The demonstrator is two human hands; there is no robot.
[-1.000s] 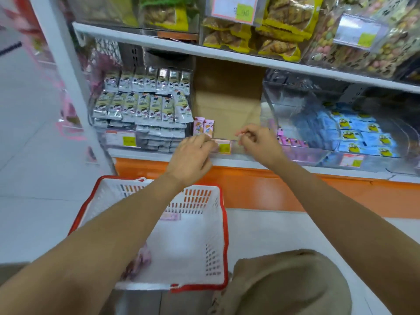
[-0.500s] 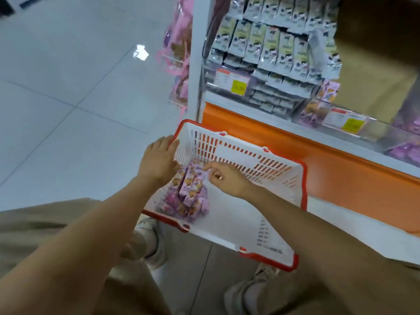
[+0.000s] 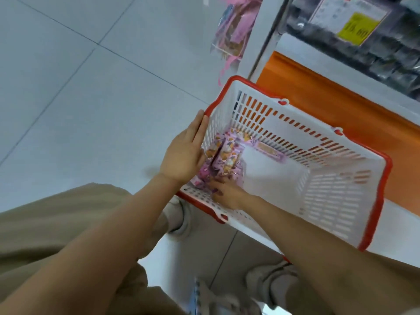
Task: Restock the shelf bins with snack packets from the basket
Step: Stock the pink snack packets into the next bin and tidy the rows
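A white basket (image 3: 329, 196) with a red rim sits on the floor against the shelf's orange base. A bunch of pink and purple snack packets (image 3: 229, 151) lies in its left near corner. My left hand (image 3: 184, 153) lies with straight fingers along the basket's left wall, its thumb side against the packets. My right hand (image 3: 225, 192) is inside the basket at the near end of the bunch, fingers curled onto the packets. One more pink packet (image 3: 268, 151) lies flat by the far wall. The shelf bin (image 3: 363, 42) at top right holds dark packets.
The orange shelf base (image 3: 341, 114) runs behind the basket, and a white upright (image 3: 261, 37) stands at the shelf's end. Pink bagged goods (image 3: 234, 30) hang beside that upright. Grey tiled floor (image 3: 91, 98) spreads to the left. My knees and shoes are below the basket.
Both hands left the shelf bin and came down into the basket. The right hand has moved from the far side of the packet bunch to its near end.
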